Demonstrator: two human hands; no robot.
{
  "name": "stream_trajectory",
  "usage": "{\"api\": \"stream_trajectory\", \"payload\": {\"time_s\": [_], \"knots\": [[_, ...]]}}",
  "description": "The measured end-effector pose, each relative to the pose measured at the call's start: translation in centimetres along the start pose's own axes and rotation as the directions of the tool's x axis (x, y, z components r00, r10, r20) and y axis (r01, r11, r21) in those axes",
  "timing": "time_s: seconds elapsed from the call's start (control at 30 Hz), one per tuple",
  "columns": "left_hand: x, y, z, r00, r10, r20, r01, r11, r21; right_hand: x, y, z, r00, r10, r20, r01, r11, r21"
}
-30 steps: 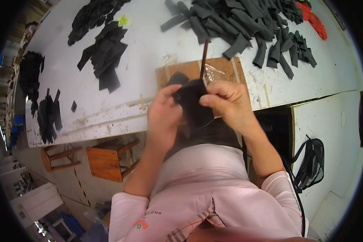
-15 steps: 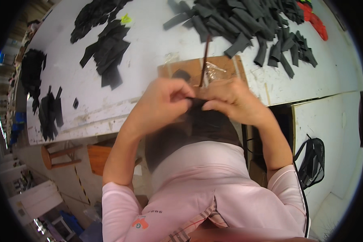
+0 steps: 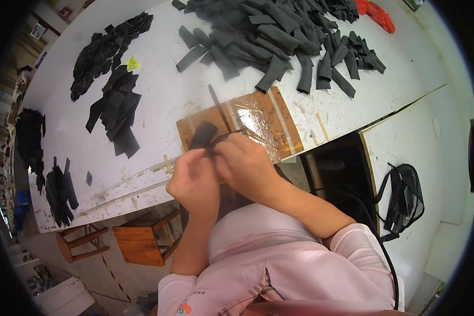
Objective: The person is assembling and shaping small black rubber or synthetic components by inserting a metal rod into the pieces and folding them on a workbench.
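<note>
Currently, both hands, left hand (image 3: 194, 179) and right hand (image 3: 245, 164), are pinching one black fabric piece (image 3: 203, 134) over the wooden board (image 3: 268, 113)'s near edge; judged mid-shaping, next needing steady fingertip alignment.

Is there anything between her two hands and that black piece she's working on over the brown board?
Nothing visible does. The left hand and right hand both already pinch the black piece directly, above the brown board at the table's edge.
</note>
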State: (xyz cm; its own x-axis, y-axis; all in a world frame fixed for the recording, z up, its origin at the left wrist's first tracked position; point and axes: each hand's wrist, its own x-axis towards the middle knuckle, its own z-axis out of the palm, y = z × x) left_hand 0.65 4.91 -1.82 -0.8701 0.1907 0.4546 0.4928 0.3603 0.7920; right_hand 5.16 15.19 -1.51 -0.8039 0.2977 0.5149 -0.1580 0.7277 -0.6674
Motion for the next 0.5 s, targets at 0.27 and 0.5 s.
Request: {"api": "stream_trajectory", "payload": {"time_s": [0.27, 0.5], "knots": [[1.6, -1.0, -2.3, 0.659, -0.222, 0.719, 0.713, -0.121, -0.691, 0.2, 1.1, 0.2, 0.960, 0.250, 0.128, -0.278, 0.790, 0.547], [0.7, -0.1, -0.2, 0.912, -0.361, 0.197, 0.408, 0.740, -0.534, -0.3, 1.1, 0.8, 0.697, 0.303, 0.650, -0.612, -0.222, 0.759]]}}
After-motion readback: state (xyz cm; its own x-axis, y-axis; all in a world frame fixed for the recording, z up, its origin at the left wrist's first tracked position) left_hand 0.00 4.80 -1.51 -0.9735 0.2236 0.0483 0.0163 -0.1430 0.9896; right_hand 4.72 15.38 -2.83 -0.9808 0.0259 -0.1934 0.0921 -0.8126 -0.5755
